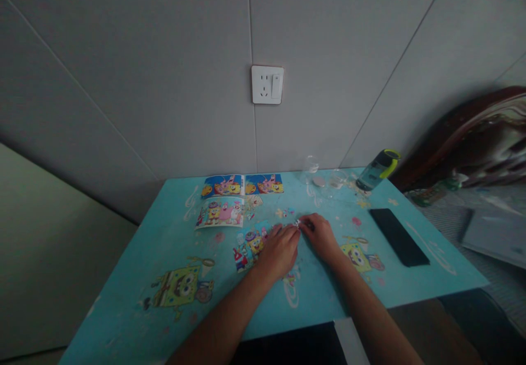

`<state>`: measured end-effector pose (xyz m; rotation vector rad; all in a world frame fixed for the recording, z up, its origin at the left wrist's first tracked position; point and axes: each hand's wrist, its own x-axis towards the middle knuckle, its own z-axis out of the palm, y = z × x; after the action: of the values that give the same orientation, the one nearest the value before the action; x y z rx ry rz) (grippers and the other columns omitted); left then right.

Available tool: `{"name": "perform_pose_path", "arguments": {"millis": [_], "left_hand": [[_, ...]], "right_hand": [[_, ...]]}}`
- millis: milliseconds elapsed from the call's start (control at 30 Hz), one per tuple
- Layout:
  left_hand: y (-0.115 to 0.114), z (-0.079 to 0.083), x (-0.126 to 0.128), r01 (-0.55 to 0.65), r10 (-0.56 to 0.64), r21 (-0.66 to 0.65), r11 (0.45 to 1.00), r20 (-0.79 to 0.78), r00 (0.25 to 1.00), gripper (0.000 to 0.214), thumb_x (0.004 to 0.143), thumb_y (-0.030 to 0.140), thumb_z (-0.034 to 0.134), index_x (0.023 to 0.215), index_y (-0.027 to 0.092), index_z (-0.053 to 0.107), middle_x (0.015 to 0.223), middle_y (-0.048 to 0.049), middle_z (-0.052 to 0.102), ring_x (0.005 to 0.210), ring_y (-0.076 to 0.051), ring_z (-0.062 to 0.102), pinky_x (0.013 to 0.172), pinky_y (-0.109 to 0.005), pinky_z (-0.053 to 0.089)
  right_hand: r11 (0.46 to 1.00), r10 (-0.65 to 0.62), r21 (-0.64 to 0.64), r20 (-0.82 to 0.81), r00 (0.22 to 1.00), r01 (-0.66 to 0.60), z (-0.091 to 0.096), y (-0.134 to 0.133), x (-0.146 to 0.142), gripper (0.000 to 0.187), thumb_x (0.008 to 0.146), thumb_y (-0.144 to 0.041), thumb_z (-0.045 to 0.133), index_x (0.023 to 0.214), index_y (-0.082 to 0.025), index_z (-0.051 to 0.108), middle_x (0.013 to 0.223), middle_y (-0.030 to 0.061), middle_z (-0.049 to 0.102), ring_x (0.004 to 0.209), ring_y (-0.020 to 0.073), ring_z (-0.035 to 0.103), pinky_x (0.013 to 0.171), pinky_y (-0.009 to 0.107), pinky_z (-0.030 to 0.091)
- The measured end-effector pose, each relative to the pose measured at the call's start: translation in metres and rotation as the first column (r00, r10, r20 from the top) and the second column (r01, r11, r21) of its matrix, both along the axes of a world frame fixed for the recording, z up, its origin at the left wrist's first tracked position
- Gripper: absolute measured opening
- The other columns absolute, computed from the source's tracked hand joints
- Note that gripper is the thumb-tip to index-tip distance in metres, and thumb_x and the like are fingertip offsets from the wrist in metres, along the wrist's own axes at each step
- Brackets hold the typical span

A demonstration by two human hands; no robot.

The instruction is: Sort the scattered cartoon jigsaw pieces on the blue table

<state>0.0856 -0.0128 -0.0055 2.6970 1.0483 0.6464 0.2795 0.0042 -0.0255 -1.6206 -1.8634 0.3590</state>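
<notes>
My left hand (279, 250) and my right hand (319, 236) meet near the middle of a turquoise cartoon-printed table (135, 310). Together their fingertips pinch a tiny pale piece (297, 223); it is too small to name. Both hands have their fingers curled in. Just left of my left hand lies a cluster of colourful cartoon pieces (249, 247). Behind them an open printed cartoon sheet (230, 200) lies flat.
A black phone (398, 237) lies at the right of the table. At the back stand a clear container (310, 170), a small clear dish (337, 180) and a tilted bottle with a yellow-green lid (377, 169). A wall socket (267, 84) is above. A dark chair (472, 135) stands right.
</notes>
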Motion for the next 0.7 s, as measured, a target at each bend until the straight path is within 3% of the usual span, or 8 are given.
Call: {"name": "perform_pose_path", "arguments": {"millis": [233, 500, 700], "left_hand": [[-0.0001, 0.0003, -0.0003, -0.003, 0.003, -0.025, 1.0, -0.002, 1.0, 0.042, 0.092, 0.01, 0.047, 0.133, 0.016, 0.052, 0.133, -0.011, 0.06, 0.131, -0.023, 0.05, 0.117, -0.046, 0.031], [0.003, 0.001, -0.0044, 0.021, -0.02, -0.075, 0.997, 0.005, 1.0, 0.05, 0.091, 0.001, 0.038, 0.135, 0.02, 0.051, 0.141, -0.0081, 0.055, 0.134, -0.02, 0.047, 0.121, -0.05, 0.024], [0.0083, 0.0022, -0.0093, 0.05, -0.041, -0.113, 0.992, 0.083, 0.996, 0.044, 0.091, 0.002, 0.047, 0.127, 0.024, 0.059, 0.129, -0.0048, 0.063, 0.122, -0.02, 0.055, 0.119, -0.049, 0.026]], "right_hand": [[0.998, -0.058, 0.021, -0.044, 0.997, 0.059, -0.0004, 0.0005, 0.001, 0.018, 0.093, -0.029, 0.056, 0.094, -0.018, 0.069, 0.089, 0.0072, 0.07, 0.078, 0.0197, 0.064, 0.074, 0.032, 0.05], [0.995, -0.073, 0.064, 0.018, 0.997, 0.072, -0.0006, 0.0014, 0.0032, 0.02, 0.094, -0.026, 0.055, 0.098, -0.021, 0.073, 0.095, 0.0084, 0.067, 0.087, 0.0214, 0.063, 0.084, 0.034, 0.049], [0.987, -0.12, 0.117, 0.062, 0.991, 0.112, 0.0022, -0.0026, 0.0068, 0.019, 0.093, -0.03, 0.057, 0.099, -0.022, 0.074, 0.102, 0.0094, 0.066, 0.097, 0.0254, 0.059, 0.09, 0.041, 0.045]]}}
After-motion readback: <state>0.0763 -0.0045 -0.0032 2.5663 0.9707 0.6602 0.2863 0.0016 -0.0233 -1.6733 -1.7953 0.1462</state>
